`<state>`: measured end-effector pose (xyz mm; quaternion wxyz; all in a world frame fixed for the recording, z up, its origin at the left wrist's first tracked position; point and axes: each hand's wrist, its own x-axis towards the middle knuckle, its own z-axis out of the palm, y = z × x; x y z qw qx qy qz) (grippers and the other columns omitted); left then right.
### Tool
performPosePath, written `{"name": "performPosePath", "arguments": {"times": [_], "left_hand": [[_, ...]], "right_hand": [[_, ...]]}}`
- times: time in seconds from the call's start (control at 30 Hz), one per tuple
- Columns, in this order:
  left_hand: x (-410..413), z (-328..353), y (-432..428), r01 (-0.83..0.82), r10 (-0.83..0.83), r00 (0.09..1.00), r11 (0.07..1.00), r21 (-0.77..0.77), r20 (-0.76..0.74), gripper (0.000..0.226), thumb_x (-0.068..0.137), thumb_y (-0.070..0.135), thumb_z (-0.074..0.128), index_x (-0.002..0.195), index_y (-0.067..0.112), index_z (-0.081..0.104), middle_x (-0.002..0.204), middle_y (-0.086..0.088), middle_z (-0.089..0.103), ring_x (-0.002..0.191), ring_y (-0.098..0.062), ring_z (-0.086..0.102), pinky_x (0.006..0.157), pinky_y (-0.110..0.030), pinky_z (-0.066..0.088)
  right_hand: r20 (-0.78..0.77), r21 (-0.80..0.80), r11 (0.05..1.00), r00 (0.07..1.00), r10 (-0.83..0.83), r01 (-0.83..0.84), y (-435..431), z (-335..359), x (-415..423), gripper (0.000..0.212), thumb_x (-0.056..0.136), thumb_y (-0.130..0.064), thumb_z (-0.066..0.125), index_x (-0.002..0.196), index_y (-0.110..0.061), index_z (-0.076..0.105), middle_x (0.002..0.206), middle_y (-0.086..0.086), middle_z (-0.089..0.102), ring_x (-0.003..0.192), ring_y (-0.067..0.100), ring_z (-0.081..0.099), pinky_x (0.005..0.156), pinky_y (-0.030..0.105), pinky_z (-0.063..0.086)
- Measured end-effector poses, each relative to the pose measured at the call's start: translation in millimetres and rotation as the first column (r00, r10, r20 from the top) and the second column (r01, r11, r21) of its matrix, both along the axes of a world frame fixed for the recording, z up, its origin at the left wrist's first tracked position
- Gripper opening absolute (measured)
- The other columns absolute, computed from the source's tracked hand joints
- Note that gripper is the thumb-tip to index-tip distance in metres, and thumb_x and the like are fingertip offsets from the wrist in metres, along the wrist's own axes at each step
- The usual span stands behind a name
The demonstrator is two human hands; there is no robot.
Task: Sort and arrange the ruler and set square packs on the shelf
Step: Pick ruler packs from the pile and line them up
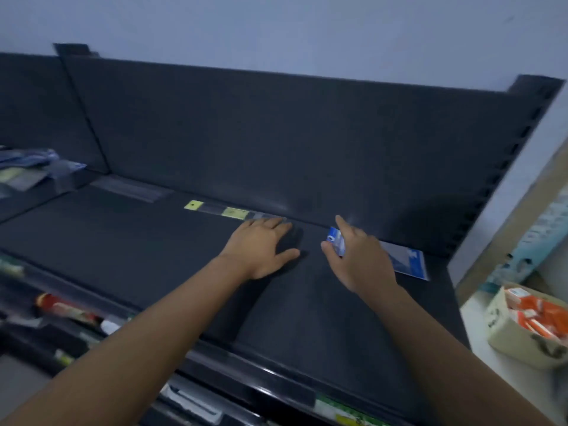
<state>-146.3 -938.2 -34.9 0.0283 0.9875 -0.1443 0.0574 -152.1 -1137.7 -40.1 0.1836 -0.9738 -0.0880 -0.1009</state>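
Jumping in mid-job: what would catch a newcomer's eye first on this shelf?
Two bare arms reach across the dark shelf. The left hand lies flat near the back, fingertips at the end of a clear ruler pack with yellow labels; the right hand seems to pinch a blue pack lying along the back at the right. A carton of orange boxes sits beyond the shelf's right end.

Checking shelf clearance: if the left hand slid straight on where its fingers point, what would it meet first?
Likely the clear ruler pack along the back edge; the left hand seems to touch its end. The back panel stands right behind it.
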Motion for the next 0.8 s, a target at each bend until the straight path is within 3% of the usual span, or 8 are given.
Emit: {"name": "performPosePath", "arguments": {"times": [0.13, 0.3, 0.57, 0.8], "left_hand": [[-31, 11, 114, -0.207, 0.206, 0.975, 0.978, 0.007, 0.078, 0.065, 0.092, 0.061, 0.038, 0.145, 0.024, 0.035, 0.149, 0.0, 0.041, 0.135, -0.024, 0.039, 0.109, -0.037, 0.03], [-72, 21, 284, -0.408, 0.4, 0.909, 0.911, 0.06, 0.115, 0.066, 0.091, 0.062, 0.041, 0.145, 0.023, 0.035, 0.143, -0.002, 0.047, 0.129, -0.026, 0.044, 0.104, -0.038, 0.034], [-121, 44, 504, -0.589, 0.573, 0.799, 0.807, 0.047, 0.182, 0.069, 0.091, 0.064, 0.039, 0.146, 0.023, 0.034, 0.143, -0.002, 0.048, 0.129, -0.026, 0.044, 0.104, -0.039, 0.033], [-117, 52, 634, -0.667, 0.655, 0.737, 0.744, 0.024, 0.165, 0.065, 0.09, 0.064, 0.042, 0.138, 0.021, 0.044, 0.135, -0.003, 0.054, 0.123, -0.026, 0.049, 0.099, -0.039, 0.036]], "right_hand": [[0.022, 0.026, 0.985, 0.986, 0.167, -0.168, 102, 16, 0, 0.063, 0.095, -0.046, 0.043, 0.15, -0.026, 0.021, 0.149, 0.002, 0.038, 0.131, 0.027, 0.038, 0.106, 0.036, 0.033], [0.041, -0.007, 0.945, 0.944, 0.327, -0.327, 269, 16, -10, 0.063, 0.095, -0.049, 0.04, 0.15, -0.025, 0.021, 0.149, 0.003, 0.037, 0.135, 0.026, 0.035, 0.107, 0.038, 0.035], [0.051, 0.039, 0.874, 0.875, 0.482, -0.484, 511, 29, -17, 0.062, 0.093, -0.053, 0.043, 0.146, -0.022, 0.032, 0.146, 0.003, 0.041, 0.131, 0.026, 0.04, 0.1, 0.038, 0.039], [0.006, 0.032, 0.855, 0.856, 0.518, -0.518, 643, 40, 8, 0.06, 0.092, -0.052, 0.048, 0.141, -0.018, 0.04, 0.14, 0.005, 0.047, 0.125, 0.026, 0.046, 0.094, 0.038, 0.045]]}}
